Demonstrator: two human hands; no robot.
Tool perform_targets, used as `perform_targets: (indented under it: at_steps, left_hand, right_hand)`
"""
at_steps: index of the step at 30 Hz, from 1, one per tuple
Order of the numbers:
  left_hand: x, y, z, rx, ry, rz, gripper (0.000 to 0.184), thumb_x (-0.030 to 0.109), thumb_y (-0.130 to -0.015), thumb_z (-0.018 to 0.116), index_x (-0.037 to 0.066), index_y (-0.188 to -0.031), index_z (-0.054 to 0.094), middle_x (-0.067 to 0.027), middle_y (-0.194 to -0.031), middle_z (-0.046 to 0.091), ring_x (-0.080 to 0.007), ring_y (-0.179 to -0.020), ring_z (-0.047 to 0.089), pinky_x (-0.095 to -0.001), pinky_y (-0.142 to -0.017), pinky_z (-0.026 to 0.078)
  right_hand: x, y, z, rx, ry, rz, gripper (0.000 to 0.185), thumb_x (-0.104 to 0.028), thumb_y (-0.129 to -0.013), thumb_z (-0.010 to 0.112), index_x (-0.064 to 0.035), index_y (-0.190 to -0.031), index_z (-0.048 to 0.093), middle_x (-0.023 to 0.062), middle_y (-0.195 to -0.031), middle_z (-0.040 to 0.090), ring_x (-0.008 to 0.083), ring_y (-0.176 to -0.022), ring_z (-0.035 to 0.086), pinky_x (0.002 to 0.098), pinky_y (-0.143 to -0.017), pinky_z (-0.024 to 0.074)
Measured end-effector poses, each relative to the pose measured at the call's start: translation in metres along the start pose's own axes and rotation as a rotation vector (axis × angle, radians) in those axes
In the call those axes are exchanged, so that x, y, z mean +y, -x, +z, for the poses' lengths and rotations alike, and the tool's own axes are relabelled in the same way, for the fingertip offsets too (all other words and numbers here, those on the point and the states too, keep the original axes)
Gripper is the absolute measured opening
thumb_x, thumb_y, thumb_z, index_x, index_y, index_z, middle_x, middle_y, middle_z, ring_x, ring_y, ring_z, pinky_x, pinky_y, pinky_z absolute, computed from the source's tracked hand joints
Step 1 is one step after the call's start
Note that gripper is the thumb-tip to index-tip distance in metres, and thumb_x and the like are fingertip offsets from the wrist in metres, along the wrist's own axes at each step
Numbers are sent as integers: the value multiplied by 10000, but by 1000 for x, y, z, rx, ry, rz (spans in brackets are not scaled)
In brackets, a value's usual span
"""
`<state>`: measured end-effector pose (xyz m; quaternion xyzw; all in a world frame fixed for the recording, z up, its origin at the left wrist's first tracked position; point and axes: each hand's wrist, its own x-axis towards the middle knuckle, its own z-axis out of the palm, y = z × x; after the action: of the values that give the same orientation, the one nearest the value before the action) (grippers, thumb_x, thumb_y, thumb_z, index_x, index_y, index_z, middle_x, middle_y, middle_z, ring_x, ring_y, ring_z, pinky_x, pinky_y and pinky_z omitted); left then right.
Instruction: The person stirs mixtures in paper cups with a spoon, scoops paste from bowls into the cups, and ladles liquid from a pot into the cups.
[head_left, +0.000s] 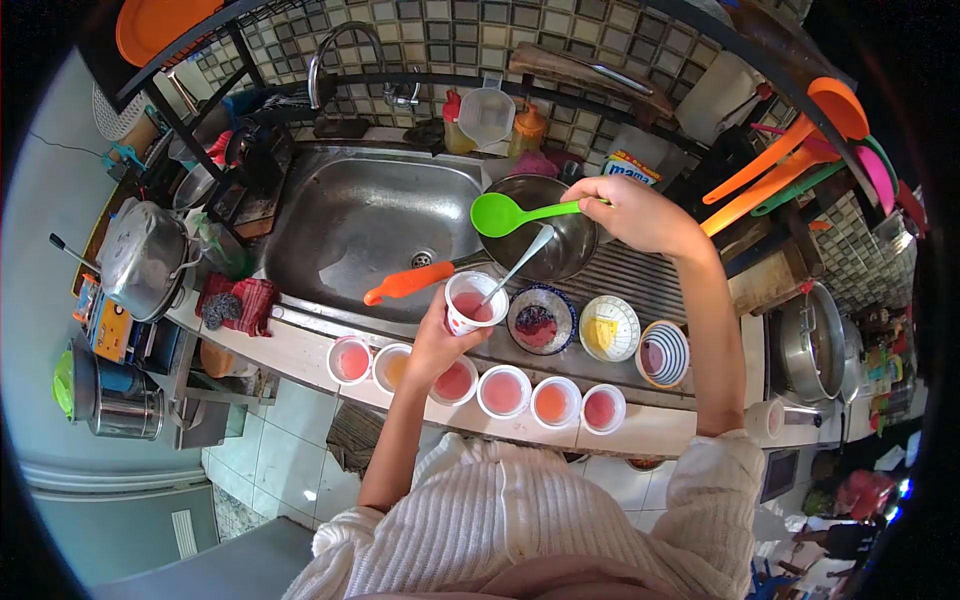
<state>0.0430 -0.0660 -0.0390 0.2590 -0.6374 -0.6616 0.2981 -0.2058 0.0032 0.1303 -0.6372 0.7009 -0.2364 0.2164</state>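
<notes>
My left hand [437,345] is wrapped round a white plastic cup [462,318] that holds pink liquid. A metal spoon [528,252] leans in this cup with its handle up. My right hand [640,213] is closed on the handle of a green ladle [497,214], whose bowl is over the left side of a metal saucepan [555,262]. An orange handle [410,283] sticks out to the left from the saucepan. Along the counter's front edge stand several cups, among them a pink-filled cup [503,391] and an orange-filled cup [555,402].
A steel sink [350,200] lies to the left under a tap [375,92]. Right of the held cup are a blue-rimmed bowl [542,320], a bowl with something yellow [609,328] and a striped bowl [662,354]. Orange utensils [770,185] jut in at right.
</notes>
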Motion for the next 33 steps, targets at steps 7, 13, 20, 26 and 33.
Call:
perform_targets:
  at_steps: [7, 13, 20, 26, 33]
  left_hand:
    - [-4, -5, 0, 1, 30, 4, 630, 2, -671, 727, 30, -1221, 421, -67, -1101, 562, -147, -1000, 538, -286, -878, 426]
    - [-1, -3, 2, -16, 146, -19, 498, 8, -677, 739, 34, -1116, 506, -8, -953, 583, -85, -862, 545, -251, -776, 443]
    - [3, -1, -3, -34, 140, -56, 484, -29, -683, 724, 30, -1101, 489, -17, -938, 582, -84, -848, 559, -236, -752, 473]
    - [6, 3, -1, 23, 159, 49, 434, 32, -672, 732, 35, -1057, 530, -11, -922, 574, -95, -840, 546, -247, -746, 448]
    - [15, 10, -1, 44, 23, 99, 454, 87, -660, 783, 24, -1043, 548, -27, -943, 612, -109, -860, 565, -262, -785, 450]
  right_hand:
    - [-31, 23, 5, 24, 215, -219, 199, -73, -840, 508, -7, -1015, 576, 117, -885, 582, 254, -851, 566, 322, -729, 442]
    - [-58, 52, 45, 212, 441, -364, 315, 15, -739, 534, -1, -1052, 553, 142, -863, 528, 328, -807, 552, 392, -697, 450]
    - [-58, 59, 46, 470, 52, -258, 252, -26, -857, 518, -67, -1105, 528, 110, -857, 568, 224, -730, 568, 312, -666, 444]
    - [9, 35, 68, 625, -122, -27, 202, -11, -830, 508, -23, -1013, 423, 185, -772, 566, 366, -722, 586, 407, -632, 436]
    - [102, 3, 130, 431, 150, 229, 246, -74, -794, 505, 9, -976, 362, 289, -776, 570, 454, -767, 571, 503, -662, 440]
